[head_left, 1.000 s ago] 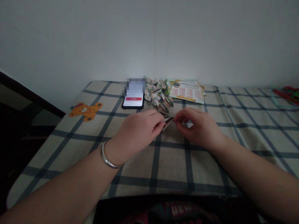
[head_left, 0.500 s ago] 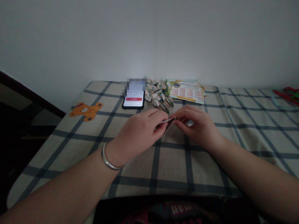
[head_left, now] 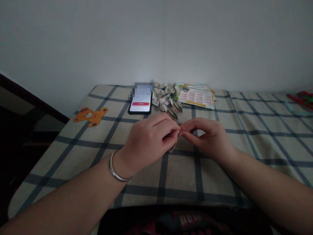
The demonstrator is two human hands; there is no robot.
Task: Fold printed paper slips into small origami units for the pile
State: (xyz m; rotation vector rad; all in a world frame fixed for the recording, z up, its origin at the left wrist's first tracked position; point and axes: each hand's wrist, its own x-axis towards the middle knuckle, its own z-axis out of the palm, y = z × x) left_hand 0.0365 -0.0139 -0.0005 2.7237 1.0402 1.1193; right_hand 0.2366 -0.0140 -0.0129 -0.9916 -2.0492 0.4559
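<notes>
My left hand (head_left: 154, 138), with a silver bangle (head_left: 114, 169) on its wrist, is closed on a small folded piece of paper (head_left: 173, 148). Most of the paper is hidden behind the fingers; only a lower corner and an edge show. My right hand (head_left: 205, 133) pinches the same paper between thumb and forefinger, its fingertips meeting those of the left. Just beyond the hands lies a heap of folded paper pieces (head_left: 165, 99). To the right of the heap is a stack of printed paper cards (head_left: 197, 97).
A phone (head_left: 140, 102) with a lit screen lies left of the heap. An orange bear figure (head_left: 91, 116) is on the checked tablecloth (head_left: 181, 176) at the left. Red and green items (head_left: 304, 99) sit at the far right. A wall (head_left: 156, 42) rises behind the table.
Both hands have come closer together, fingertip to fingertip. The left has shifted slightly right, and less of the folded paper shows between them.
</notes>
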